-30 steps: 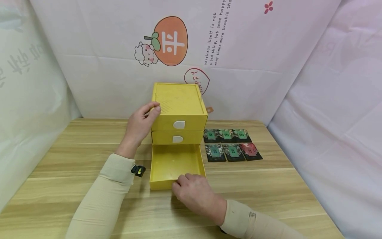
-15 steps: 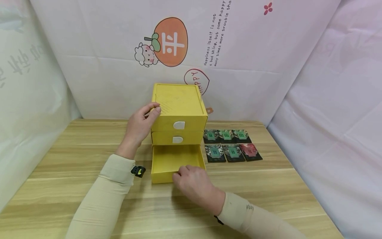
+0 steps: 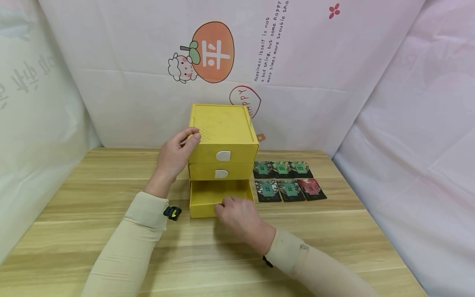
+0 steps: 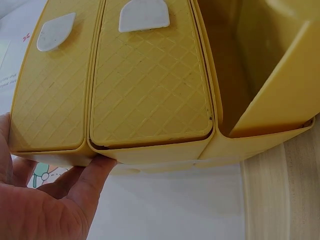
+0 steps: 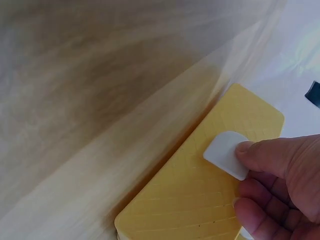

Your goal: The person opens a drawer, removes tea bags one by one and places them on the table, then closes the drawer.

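A yellow drawer cabinet (image 3: 222, 123) stands on the table with its two upper drawers closed. Its bottom drawer (image 3: 202, 211) is partly pulled out, and nothing shows in its visible part. My left hand (image 3: 173, 153) rests at the cabinet's upper left front corner; in the left wrist view, its fingers (image 4: 92, 182) lie along the cabinet's side. My right hand (image 3: 241, 218) holds the bottom drawer's front. In the right wrist view, the thumb lies on the drawer's white tab handle (image 5: 225, 152) and the curled fingers are at the front's upper edge.
Right of the cabinet, several dark cards or packets with green labels and one red (image 3: 311, 187) lie in two rows on the wooden table (image 3: 92, 214). White printed cloth (image 3: 141, 90) hangs close behind the cabinet and along both sides.
The bottom drawer has slid inward, toward the cabinet, with my right hand moving forward on its front. My left hand has stayed at the cabinet's corner.
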`<act>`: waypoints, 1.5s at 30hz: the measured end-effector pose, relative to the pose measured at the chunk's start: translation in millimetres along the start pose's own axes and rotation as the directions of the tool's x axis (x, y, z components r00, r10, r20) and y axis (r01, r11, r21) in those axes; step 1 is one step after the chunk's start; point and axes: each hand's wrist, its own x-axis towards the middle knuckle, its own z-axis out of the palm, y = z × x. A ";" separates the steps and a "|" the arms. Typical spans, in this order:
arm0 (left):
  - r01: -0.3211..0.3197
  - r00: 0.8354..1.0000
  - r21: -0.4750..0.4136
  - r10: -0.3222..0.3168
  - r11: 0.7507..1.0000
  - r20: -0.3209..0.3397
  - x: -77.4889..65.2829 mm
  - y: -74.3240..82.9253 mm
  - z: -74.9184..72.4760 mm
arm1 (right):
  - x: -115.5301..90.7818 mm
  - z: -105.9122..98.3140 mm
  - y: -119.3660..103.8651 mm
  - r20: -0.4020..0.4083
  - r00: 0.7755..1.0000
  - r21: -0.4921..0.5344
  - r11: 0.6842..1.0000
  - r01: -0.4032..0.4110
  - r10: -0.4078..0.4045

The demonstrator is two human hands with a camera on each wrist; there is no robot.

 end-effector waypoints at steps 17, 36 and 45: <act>-0.004 1.000 0.006 0.004 1.000 0.000 0.3 0.9 1.2 | 16.6 14.2 10.3 0.156 0.984 -0.009 0.996 -0.086 0.086; -0.004 1.000 0.004 0.004 1.000 -0.009 -0.2 0.0 0.9 | 29.1 25.6 15.2 0.222 0.963 0.006 0.987 -0.161 0.155; -0.006 1.000 0.015 0.006 1.000 -0.014 -0.4 0.7 0.9 | 29.7 33.0 16.9 0.187 0.967 -0.017 0.985 -0.174 0.174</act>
